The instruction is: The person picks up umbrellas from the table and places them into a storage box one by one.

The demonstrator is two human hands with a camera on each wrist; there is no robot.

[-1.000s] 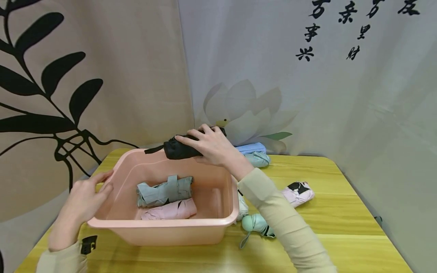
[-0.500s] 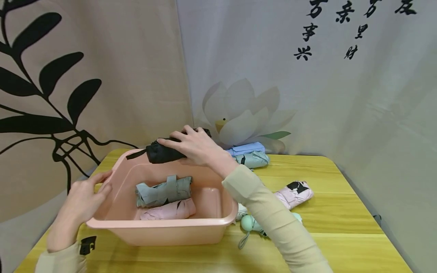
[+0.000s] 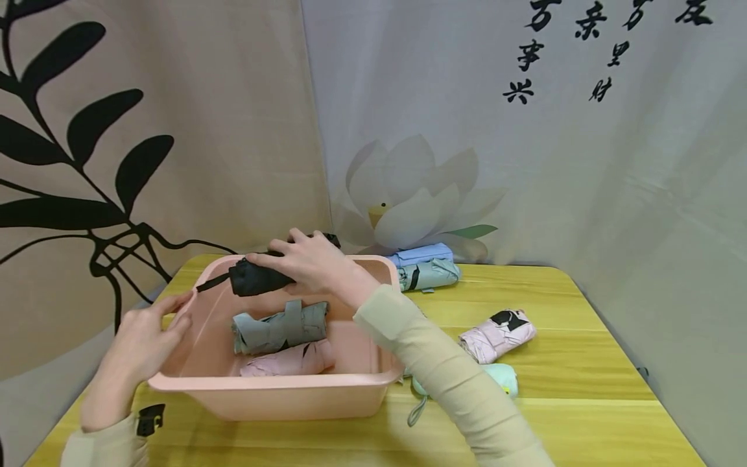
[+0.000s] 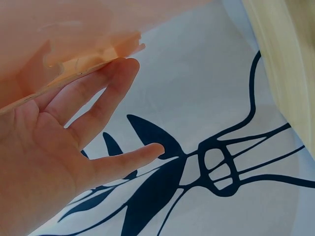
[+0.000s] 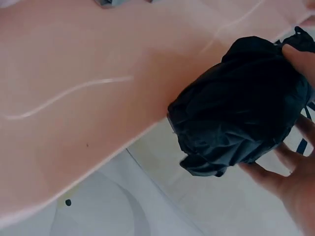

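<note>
My right hand (image 3: 321, 263) grips a black folded umbrella (image 3: 257, 279) from above, over the back part of a pink plastic tub (image 3: 274, 384). The umbrella's strap hangs toward the tub's left rim. In the right wrist view, thumb and fingers reach round the black cloth (image 5: 241, 103), which overlaps the tub's rim. With my left hand (image 3: 140, 337) I hold the tub's left rim; its fingers (image 4: 106, 105) lie under the rim's outer side in the left wrist view. Inside the tub, a grey-green folded umbrella (image 3: 283, 329) lies beside a pink one (image 3: 292, 360).
Behind the tub's right corner lie a blue folded umbrella (image 3: 423, 254) and a pale green one (image 3: 430, 274). A pink-and-black umbrella (image 3: 498, 336) rests on the yellow table (image 3: 595, 370) to the right. The right sleeve partly hides a mint umbrella (image 3: 503, 377).
My right hand has carried the black umbrella left and lower, from the tub's back right edge to over its inside. The left hand stays on the rim.
</note>
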